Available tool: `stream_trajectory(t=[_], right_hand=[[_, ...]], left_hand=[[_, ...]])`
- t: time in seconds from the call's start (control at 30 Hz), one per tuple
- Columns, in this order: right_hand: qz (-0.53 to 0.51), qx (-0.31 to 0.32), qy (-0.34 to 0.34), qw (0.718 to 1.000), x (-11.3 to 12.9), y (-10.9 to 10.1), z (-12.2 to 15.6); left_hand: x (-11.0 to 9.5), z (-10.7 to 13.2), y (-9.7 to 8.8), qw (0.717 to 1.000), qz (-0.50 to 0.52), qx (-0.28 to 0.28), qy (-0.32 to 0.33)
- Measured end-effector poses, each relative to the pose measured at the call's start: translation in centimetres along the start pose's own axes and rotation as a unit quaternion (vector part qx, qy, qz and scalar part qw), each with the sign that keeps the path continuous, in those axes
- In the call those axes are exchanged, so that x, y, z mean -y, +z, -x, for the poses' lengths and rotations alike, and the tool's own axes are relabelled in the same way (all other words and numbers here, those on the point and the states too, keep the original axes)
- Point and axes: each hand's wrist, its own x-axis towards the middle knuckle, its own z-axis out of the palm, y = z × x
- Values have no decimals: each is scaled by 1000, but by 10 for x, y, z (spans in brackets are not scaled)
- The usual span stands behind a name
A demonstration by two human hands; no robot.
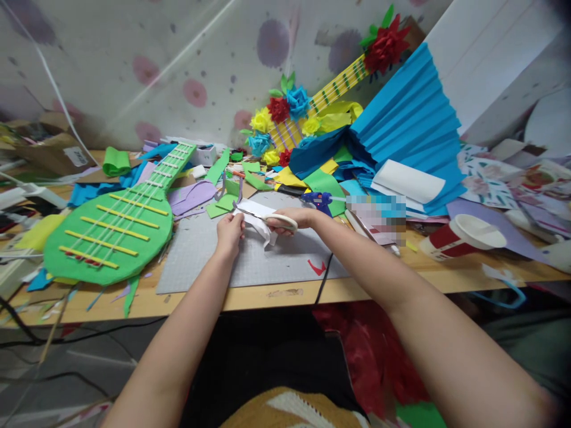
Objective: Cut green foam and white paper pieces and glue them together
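At 12 o'clock, over the grey mat (285, 267), the white paper (248, 224) looks light, limp, easily creased: best held by an edge. The left hand (231, 233) pinches its 9 o'clock end; the right hand (286, 216) grasps scissors (291, 223) at 3 o'clock.

Both hands over the gray cutting mat (276, 273) on the wooden tabletop (250, 302). Left hand (229, 233) pinches white paper (268, 238); right hand (300, 217) has its fingers in cream-handled scissors (289, 222), blades at the paper. Red scrap (316, 267) on mat, right part. Green paper lute (107, 232) left of mat. Blue glue gun (317, 202) at mat's back right. Yellow flowered guitar (335, 89) behind mat; pleated blue paper (413, 128) behind, to its right. Paper cup (461, 236) right of mat.
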Motion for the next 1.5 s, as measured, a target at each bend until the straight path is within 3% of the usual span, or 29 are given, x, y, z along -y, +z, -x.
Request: stream_trajectory(t=[0.17,0.27,0.3,0.37,0.43,0.47,0.63,0.87,1.0,1.1,1.17,1.23,1.4,1.5], right_hand=[[-12,-20,-56,998,2,-4,26],[73,-158,-57,983,0,-2,41],[135,-232,-31,963,-2,-1,44],[277,-361,57,888,-7,2,46],[381,-422,146,809,-14,7,43],[411,-431,177,784,-18,10,40],[445,-470,201,735,-26,18,26],[455,-506,188,708,-25,10,22],[493,-498,152,697,-23,21,22],[517,-464,32,719,-21,39,17],[523,-405,-65,747,-21,50,11],[539,-360,-110,754,-21,60,5],[585,-355,-73,726,-22,68,-9],[576,-368,-52,728,-21,63,-14]], left_hand=[[-10,-8,-10,996,84,-38,7],[-18,-15,-19,985,168,-42,-7],[-20,-17,-23,982,186,-35,-21],[-23,-20,-29,980,193,-19,-50],[-23,-24,-37,982,172,-12,-79],[-23,-25,-40,983,160,-18,-92],[-25,-25,-53,990,85,-7,-108],[-25,-18,-54,999,4,1,-53],[-25,-25,-56,999,-12,27,-33],[-31,-31,-59,997,-32,53,-54],[-38,-33,-61,990,-31,88,-111],[-42,-33,-63,980,-21,117,-162],[-41,-34,-66,975,-33,136,-175],[-36,-36,-68,978,-35,130,-159]])
